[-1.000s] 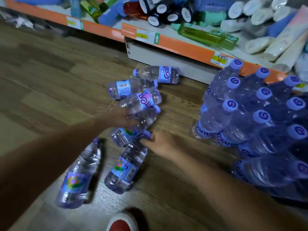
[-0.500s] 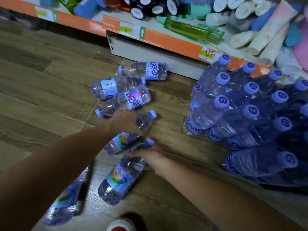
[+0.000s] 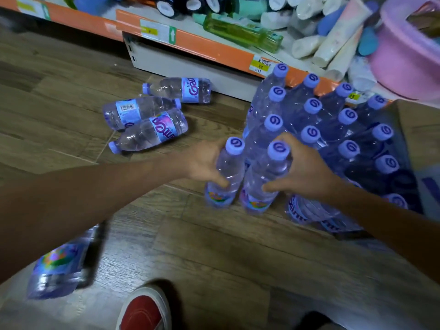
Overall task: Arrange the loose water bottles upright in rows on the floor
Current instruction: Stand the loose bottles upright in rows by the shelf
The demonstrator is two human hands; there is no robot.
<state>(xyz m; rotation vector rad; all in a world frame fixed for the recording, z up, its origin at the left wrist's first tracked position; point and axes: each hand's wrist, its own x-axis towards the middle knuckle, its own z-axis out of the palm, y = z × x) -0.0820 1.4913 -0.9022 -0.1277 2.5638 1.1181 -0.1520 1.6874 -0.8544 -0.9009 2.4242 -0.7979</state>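
Two water bottles stand upright on the wooden floor, each gripped by one hand. The left hand wraps its fingers and thumb around the left bottle; the right hand curls around the right bottle — the two bottles stand just beside each other, purple caps up.

Directly beyond and to the right of the right hand is the block of upright bottles, packed in rows, their purple caps showing a swirl mark. The right bottle stands close against this block.

Beyond the left hand, three loose bottles lie on their sides: the nearest lying bottle, touching a second lying bottle behind it, and a third lying bottle farther off, against the base of the shelf. Another fallen bottle lies under the left forearm, blurred, nearer the person.

The shelf has an orange front edge with price tags and holds a green bottle, pale tubes and a pink tub. Below the hands, nearest the person, the toe of a red shoe shows.
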